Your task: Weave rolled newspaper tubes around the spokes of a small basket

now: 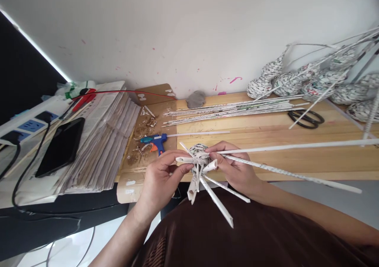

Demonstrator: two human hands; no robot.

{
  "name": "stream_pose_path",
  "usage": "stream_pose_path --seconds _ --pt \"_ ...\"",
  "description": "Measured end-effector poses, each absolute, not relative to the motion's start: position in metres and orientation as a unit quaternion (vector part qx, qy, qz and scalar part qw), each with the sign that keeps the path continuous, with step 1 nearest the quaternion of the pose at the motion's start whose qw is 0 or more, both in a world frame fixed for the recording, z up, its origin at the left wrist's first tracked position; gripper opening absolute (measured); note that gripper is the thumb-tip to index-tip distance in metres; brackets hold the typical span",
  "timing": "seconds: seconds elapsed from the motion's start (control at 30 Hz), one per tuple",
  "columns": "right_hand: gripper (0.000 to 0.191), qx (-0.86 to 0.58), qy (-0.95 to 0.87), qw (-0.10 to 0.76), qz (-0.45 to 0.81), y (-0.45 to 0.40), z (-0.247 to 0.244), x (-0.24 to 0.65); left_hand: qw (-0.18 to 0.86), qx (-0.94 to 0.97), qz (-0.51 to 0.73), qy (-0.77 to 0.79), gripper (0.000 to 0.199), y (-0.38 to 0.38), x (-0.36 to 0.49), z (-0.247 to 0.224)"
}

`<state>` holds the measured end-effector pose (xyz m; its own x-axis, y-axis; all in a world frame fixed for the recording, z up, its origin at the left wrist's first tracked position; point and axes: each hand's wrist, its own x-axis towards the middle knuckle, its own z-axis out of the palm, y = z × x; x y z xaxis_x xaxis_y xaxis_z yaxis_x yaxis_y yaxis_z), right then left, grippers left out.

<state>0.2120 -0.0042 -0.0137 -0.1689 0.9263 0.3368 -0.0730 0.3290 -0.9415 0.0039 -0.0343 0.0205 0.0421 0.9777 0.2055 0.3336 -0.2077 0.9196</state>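
Note:
A small woven piece of rolled newspaper [199,150] is held between both hands above the table's front edge. Several paper tube ends stick out of it toward me, among them a long thick one [217,203]. My left hand [164,173] pinches the woven piece and a short tube end from the left. On the right, my right hand [237,164] grips the weave where two long paper tubes [284,172] run out to the right. Its fingertips are partly hidden behind the tubes. A blue glue gun [160,141] lies just beyond my left hand.
Paper tubes [237,109] lie in a bundle along the wooden table [266,130]. Woven gourd-shaped pieces [263,86] stand at the back right, near black scissors handles [306,118]. At left are stacked newspapers [109,136], a phone [61,146] and a power strip [31,125] with cords.

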Motion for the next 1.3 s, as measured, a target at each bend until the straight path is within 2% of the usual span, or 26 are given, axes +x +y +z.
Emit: stream_pose_path --seconds 0.2,0.6,0.7,0.83,0.93,1.2,1.3 --pt "0.016 -0.353 -0.601 0.523 0.491 -0.007 -0.013 0.209 0.288 0.670 0.439 0.524 0.004 -0.037 0.004 0.023" --pt "0.014 -0.361 -0.597 0.510 0.504 -0.006 -0.009 0.209 0.201 0.693 0.419 0.552 0.016 -0.038 0.012 0.024" --pt "0.014 -0.359 -0.567 0.517 0.532 -0.002 -0.007 0.210 0.224 0.698 0.437 0.521 0.008 -0.040 0.013 0.020" --pt "0.020 -0.384 -0.541 0.492 0.564 0.002 -0.003 0.212 0.302 0.679 0.462 0.484 0.025 -0.042 0.012 0.012" --pt "0.022 -0.394 -0.523 0.479 0.585 0.003 0.000 0.212 0.323 0.667 0.473 0.477 0.029 -0.043 0.011 0.008" --pt "0.020 -0.394 -0.527 0.453 0.601 0.003 -0.005 0.217 0.175 0.737 0.471 0.451 0.019 -0.043 0.014 0.013" --pt "0.020 -0.385 -0.529 0.450 0.608 0.003 -0.011 0.220 0.166 0.734 0.488 0.442 0.016 -0.044 0.014 0.010"
